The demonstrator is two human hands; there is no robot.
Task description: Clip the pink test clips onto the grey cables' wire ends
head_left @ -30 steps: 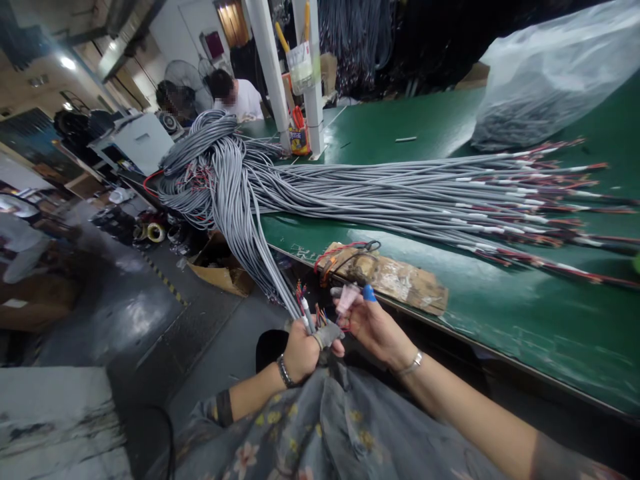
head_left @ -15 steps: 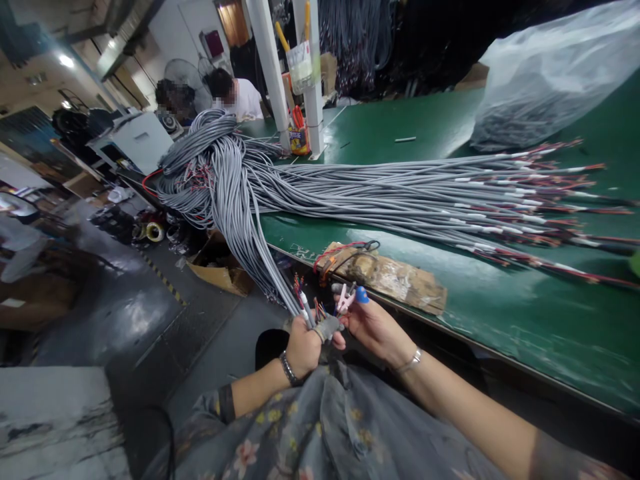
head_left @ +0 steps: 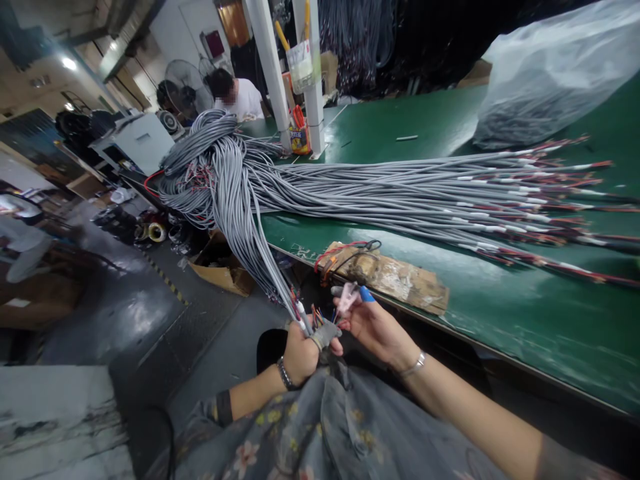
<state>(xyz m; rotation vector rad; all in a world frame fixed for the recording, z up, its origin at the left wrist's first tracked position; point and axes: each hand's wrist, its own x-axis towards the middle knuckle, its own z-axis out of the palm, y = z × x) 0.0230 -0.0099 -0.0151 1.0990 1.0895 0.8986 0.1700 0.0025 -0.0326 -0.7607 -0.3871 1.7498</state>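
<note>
My left hand (head_left: pixel 301 355) is closed around the ends of several grey cables (head_left: pixel 277 283) just above my lap. Its thumb wears a grey covering. Thin coloured wires (head_left: pixel 317 317) fan out from a cable end by that thumb. Close on the right, my right hand (head_left: pixel 377 333) grips a small pale pink two-armed tool (head_left: pixel 347 300), blurred, whose exact kind I cannot make out. One of its digits has a blue cover (head_left: pixel 367 294), another a grey one. The tool's tip is near the coloured wires; whether it touches one is unclear.
The green table (head_left: pixel 525 340) carries a long spread of grey cables (head_left: pixel 380 190). At its near edge lies a worn wooden block (head_left: pixel 400 280) with red and black leads. A plastic bag (head_left: pixel 550 93) rests behind. Below left is a cardboard box (head_left: pixel 225 270). A person (head_left: pixel 245 97) sits beyond.
The pink tool has turned in my right hand, and its spread arms now look closer together. My left hand has shifted slightly left and down with the cables.
</note>
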